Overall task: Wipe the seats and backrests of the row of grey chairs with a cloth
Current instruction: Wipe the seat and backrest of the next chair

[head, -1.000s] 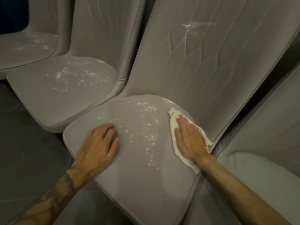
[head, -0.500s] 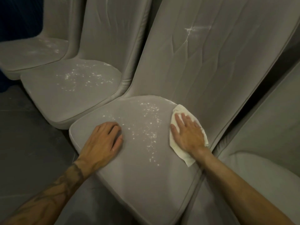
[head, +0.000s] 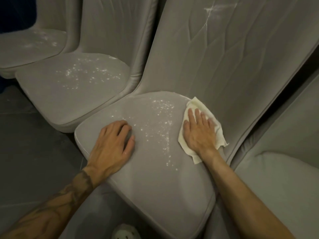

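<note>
Your right hand (head: 198,135) flat, fingers spread, pressing cloth (head: 196,103) at seat's (head: 155,178) 2 o'clock, right by backrest (head: 233,66). Left hand (head: 110,144) resting at 9 o'clock, fingers loosely bent, holding nothing. White specks (head: 162,121) between.

We see only the rim of the cloth (head: 195,103), since the right grip (head: 198,133) lies flat over its middle. The near backrest (head: 224,57) runs off the top edge, the far-left seat (head: 25,47) off the left, the right-hand seat (head: 284,178) off the right. A pale holed object (head: 125,232) at the bottom is cropped too far to name. What the white specks (head: 163,107) are, we cannot tell.
</note>
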Available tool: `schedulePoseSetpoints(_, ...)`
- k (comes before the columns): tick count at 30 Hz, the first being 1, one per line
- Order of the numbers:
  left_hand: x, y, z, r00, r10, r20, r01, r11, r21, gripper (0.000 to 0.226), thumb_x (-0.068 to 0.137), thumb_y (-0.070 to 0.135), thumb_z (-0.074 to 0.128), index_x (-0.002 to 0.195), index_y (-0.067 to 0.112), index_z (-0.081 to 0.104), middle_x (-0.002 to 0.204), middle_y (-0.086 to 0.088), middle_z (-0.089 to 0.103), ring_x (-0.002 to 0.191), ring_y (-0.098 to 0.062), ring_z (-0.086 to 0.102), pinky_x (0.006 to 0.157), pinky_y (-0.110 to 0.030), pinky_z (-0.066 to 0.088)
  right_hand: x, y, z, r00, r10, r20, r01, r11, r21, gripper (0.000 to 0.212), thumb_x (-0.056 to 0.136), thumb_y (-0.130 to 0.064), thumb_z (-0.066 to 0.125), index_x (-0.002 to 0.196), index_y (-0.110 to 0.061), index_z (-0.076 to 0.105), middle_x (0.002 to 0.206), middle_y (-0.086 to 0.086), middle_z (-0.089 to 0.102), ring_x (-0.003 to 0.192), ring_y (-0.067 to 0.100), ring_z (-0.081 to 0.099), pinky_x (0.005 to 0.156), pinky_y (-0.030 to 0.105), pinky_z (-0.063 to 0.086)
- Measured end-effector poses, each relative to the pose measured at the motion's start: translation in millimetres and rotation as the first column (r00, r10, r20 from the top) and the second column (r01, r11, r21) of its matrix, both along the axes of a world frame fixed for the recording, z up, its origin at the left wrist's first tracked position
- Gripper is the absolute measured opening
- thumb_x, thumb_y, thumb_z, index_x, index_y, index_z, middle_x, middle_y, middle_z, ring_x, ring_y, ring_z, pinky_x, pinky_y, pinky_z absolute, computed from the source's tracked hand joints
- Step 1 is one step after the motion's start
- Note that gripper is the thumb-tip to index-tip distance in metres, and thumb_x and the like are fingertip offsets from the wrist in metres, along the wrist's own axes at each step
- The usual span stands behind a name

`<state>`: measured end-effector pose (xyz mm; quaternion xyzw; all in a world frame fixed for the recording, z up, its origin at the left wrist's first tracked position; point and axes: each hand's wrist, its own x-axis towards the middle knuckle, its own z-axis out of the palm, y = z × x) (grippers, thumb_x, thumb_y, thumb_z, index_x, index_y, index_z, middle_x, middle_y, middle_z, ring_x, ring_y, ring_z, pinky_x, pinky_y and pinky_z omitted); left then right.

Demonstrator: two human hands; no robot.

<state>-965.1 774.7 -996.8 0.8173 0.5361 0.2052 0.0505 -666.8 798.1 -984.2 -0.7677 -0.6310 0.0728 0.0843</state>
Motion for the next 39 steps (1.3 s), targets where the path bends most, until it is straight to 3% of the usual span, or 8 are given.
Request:
schedulePoseSetpoints(6,-2,-4,7,1.000,-0.002,-0.020,0.001,0.999,-0.034,0.045,0.105,0.040,0.041,0.132,0.010,0.060,0.139,-0.013,0.057,0.129,-0.030,0.054,0.113,-0.049,0.041,-25,-52,-6,0.966,0.253,-0.061,-0.253,0.967,0.005,0.061,0.107,-0.055,0.007,0.165,-0.036,0.007,0.174,-0.009,0.004,0.161,0.015,0.001,0.130,0.040,-0.002)
schedulePoseSetpoints(12,-32,20,17,1.000,0.013,-0.015,-0.014,0.997,-0.078,0.058,0.105,0.050,0.033,0.140,0.011,0.057,0.149,-0.013,0.054,0.137,-0.031,0.050,0.116,-0.047,0.037,-2,-8,5,0.987,-0.157,0.044,0.159,0.987,-0.034,0.060,0.110,-0.040,0.020,0.166,-0.019,0.012,0.174,0.007,0.011,0.161,0.027,0.009,0.130,0.047,0.008)
schedulePoseSetpoints(15,-53,47,19,0.999,-0.005,-0.047,-0.002,0.989,-0.150,0.061,0.104,0.052,0.031,0.140,0.010,0.057,0.150,-0.014,0.052,0.136,-0.032,0.051,0.116,-0.050,0.038,-57,-31,-7,1.000,-0.010,-0.008,0.010,1.000,-0.007,0.062,0.108,-0.043,0.012,0.166,-0.021,0.012,0.174,0.003,0.010,0.161,0.024,0.008,0.130,0.047,0.007)
schedulePoseSetpoints(18,-57,62,18,0.997,-0.034,-0.068,0.020,0.981,-0.192,0.060,0.105,0.050,0.034,0.140,0.008,0.057,0.150,-0.015,0.053,0.135,-0.034,0.052,0.115,-0.052,0.041,-61,-50,0,0.992,0.109,-0.057,-0.112,0.993,-0.048,0.060,0.107,-0.050,0.012,0.165,-0.035,0.010,0.173,-0.009,0.007,0.161,0.013,0.003,0.131,0.042,0.004)
schedulePoseSetpoints(24,-55,62,22,0.999,-0.045,0.007,0.045,0.980,-0.193,0.053,0.104,0.044,0.037,0.136,0.007,0.058,0.149,-0.016,0.054,0.133,-0.036,0.053,0.112,-0.053,0.043,-26,-46,15,0.957,-0.285,0.054,0.288,0.955,-0.072,0.059,0.110,-0.039,0.025,0.166,-0.022,0.016,0.173,0.004,0.014,0.161,0.024,0.011,0.130,0.043,0.007)
schedulePoseSetpoints(30,-57,61,11,0.998,-0.043,0.044,0.047,0.994,-0.101,0.048,0.106,0.041,0.037,0.132,0.007,0.057,0.141,-0.017,0.058,0.128,-0.035,0.055,0.112,-0.052,0.043,-78,-93,2,0.998,-0.025,-0.056,0.023,0.999,-0.045,0.062,0.107,-0.053,0.008,0.165,-0.034,0.006,0.173,-0.011,0.002,0.160,0.011,-0.001,0.131,0.038,-0.001)
schedulePoseSetpoints(35,-58,58,8,0.998,-0.026,0.059,0.028,0.999,-0.041,0.041,0.105,0.040,0.039,0.126,0.009,0.058,0.135,-0.016,0.060,0.123,-0.033,0.055,0.109,-0.051,0.043,-71,-105,7,0.929,-0.367,0.040,0.368,0.930,-0.017,0.059,0.110,-0.040,0.024,0.166,-0.021,0.016,0.173,0.005,0.015,0.160,0.024,0.012,0.131,0.043,0.007)
schedulePoseSetpoints(39,-59,59,3,0.996,-0.046,0.080,0.046,0.999,-0.003,0.038,0.107,0.040,0.037,0.123,0.012,0.057,0.131,-0.012,0.060,0.119,-0.029,0.055,0.107,-0.048,0.043,-98,-96,-2,0.980,-0.196,-0.020,0.196,0.981,-0.017,0.061,0.108,-0.049,0.016,0.165,-0.027,0.015,0.173,0.000,0.012,0.160,0.022,0.011,0.129,0.046,0.009)
